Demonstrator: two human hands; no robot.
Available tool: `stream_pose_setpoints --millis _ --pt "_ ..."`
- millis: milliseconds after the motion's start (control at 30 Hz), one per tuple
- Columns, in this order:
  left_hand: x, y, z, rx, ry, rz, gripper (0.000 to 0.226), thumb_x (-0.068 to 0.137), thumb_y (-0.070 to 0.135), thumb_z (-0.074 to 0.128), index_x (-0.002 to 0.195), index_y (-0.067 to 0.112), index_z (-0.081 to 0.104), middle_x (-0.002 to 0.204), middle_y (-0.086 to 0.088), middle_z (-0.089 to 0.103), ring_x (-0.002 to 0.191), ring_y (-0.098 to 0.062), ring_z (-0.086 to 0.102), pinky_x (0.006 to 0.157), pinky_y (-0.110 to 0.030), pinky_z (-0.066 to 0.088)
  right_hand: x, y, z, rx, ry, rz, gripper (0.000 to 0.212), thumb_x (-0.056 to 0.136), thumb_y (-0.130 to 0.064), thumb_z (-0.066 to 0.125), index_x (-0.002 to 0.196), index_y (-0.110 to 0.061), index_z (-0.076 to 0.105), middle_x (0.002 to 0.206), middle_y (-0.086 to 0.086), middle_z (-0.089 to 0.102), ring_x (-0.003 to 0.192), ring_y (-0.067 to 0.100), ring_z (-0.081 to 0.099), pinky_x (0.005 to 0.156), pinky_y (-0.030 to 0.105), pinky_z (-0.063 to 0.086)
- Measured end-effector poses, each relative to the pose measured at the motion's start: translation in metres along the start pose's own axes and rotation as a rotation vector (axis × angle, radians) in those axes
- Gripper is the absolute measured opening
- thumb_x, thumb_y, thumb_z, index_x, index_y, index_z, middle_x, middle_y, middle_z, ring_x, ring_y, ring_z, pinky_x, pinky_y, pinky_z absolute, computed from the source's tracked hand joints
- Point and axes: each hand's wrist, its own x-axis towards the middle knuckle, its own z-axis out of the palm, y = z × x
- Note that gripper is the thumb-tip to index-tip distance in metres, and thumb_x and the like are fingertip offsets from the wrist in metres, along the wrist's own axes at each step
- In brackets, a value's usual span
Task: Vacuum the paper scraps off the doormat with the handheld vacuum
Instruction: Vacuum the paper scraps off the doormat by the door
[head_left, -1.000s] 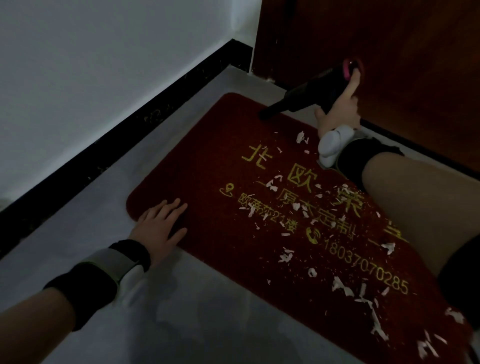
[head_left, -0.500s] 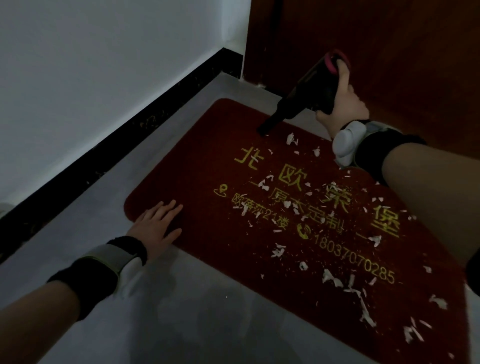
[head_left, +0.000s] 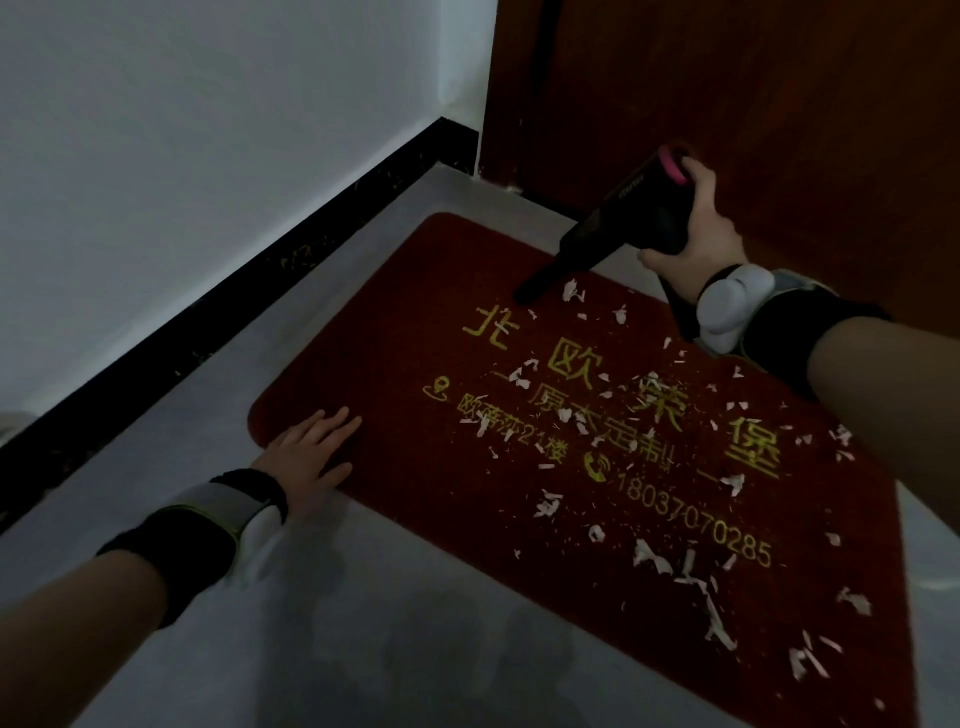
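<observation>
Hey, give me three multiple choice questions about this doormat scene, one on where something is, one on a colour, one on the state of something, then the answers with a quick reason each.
1. Where is the handheld vacuum's nozzle tip?
A. On the doormat's far edge
B. On the bare floor beside the wall
C. Against the baseboard

2. What colour is the doormat?
A. Grey
B. Dark red
C. Green

3. What is the left hand doing?
A. Gripping a scrap
B. Resting flat on the mat's near corner
C. Raised in the air

Answers:
1 A, the tip meets the mat near the door.
2 B, dark red pile with yellow lettering and white paper scraps.
3 B, its fingers lie straight on the mat, while the right hand grips the vacuum.
</observation>
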Motion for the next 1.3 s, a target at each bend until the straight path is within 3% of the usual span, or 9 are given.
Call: stream_pose_setpoints --millis 167,367,500,633,800,967,1100,1300 --pt "0.000 0.002 0.002 0.021 0.011 -0.007 0.067 0.100 0.045 0.026 0.147 0.025 -0.016 0.158 0.005 -0.012 0.146 -0.019 -0.009 0.120 -0.039 0.003 -0.010 -0.002 0.014 0.075 -0.017 0.023 0.089 0.082 -0.017 0.069 0.150 -0.023 0.012 0.115 0.006 0.057 0.093 0.019 0.056 0.074 0.031 0.045" --pt "0.001 0.003 0.006 0.011 0.027 -0.010 0.067 0.100 0.045 0.026 0.147 0.025 -0.017 0.157 0.005 -0.015 0.146 -0.018 -0.011 0.119 -0.038 -0.001 0.008 -0.001 0.023 -0.092 0.102 0.191 0.092 0.082 -0.016 0.066 0.151 -0.029 0.007 0.124 0.017 0.054 0.105 0.036 0.058 0.086 0.048 0.050" --pt "0.002 0.002 0.009 -0.011 0.047 -0.014 0.067 0.100 0.044 0.027 0.147 0.026 -0.016 0.157 0.006 -0.015 0.145 -0.018 -0.012 0.118 -0.038 -0.003 0.007 0.000 0.023 -0.020 0.130 0.241 0.091 0.082 -0.015 0.066 0.151 -0.026 0.008 0.126 0.017 0.054 0.108 0.035 0.057 0.085 0.041 0.049" --pt "0.001 0.004 0.013 -0.052 0.088 -0.025 0.063 0.100 0.042 0.028 0.148 0.031 -0.012 0.157 0.008 -0.013 0.145 -0.016 -0.012 0.117 -0.038 -0.005 -0.014 0.004 0.028 0.188 0.010 0.161 0.088 0.083 -0.014 0.068 0.150 -0.016 0.010 0.124 0.011 0.056 0.103 0.023 0.057 0.076 0.026 0.042" --pt "-0.001 0.003 0.011 -0.065 0.100 -0.023 0.063 0.100 0.041 0.028 0.148 0.030 -0.011 0.158 0.008 -0.011 0.146 -0.016 -0.010 0.117 -0.038 -0.004 -0.025 0.005 0.017 0.186 -0.179 0.066 0.088 0.082 -0.006 0.068 0.148 -0.013 0.011 0.102 0.005 0.052 0.089 0.021 0.055 0.076 0.034 0.046" --pt "-0.002 0.004 0.010 -0.058 0.091 -0.022 0.064 0.100 0.040 0.031 0.148 0.030 -0.010 0.158 0.008 -0.011 0.146 -0.016 -0.010 0.119 -0.038 -0.002 -0.030 0.008 0.000 0.097 -0.293 0.006 0.089 0.082 -0.012 0.070 0.148 -0.023 0.011 0.117 0.016 0.057 0.098 0.029 0.059 0.084 0.037 0.046" --pt "0.000 0.004 0.008 -0.057 0.093 -0.017 0.065 0.100 0.040 0.031 0.148 0.029 -0.012 0.158 0.008 -0.011 0.146 -0.016 -0.010 0.118 -0.039 -0.002 -0.031 0.009 -0.002 0.051 -0.167 0.022 0.089 0.084 -0.013 0.068 0.150 -0.020 0.009 0.110 0.008 0.058 0.090 0.022 0.057 0.076 0.030 0.044" --pt "-0.001 0.001 0.009 -0.059 0.073 -0.010 0.065 0.100 0.040 0.030 0.148 0.028 -0.012 0.157 0.008 -0.012 0.146 -0.016 -0.011 0.118 -0.038 -0.002 -0.018 0.015 -0.001 -0.169 0.070 0.163 0.094 0.083 -0.022 0.066 0.150 -0.034 0.002 0.129 0.016 0.051 0.108 0.038 0.056 0.087 0.050 0.049"
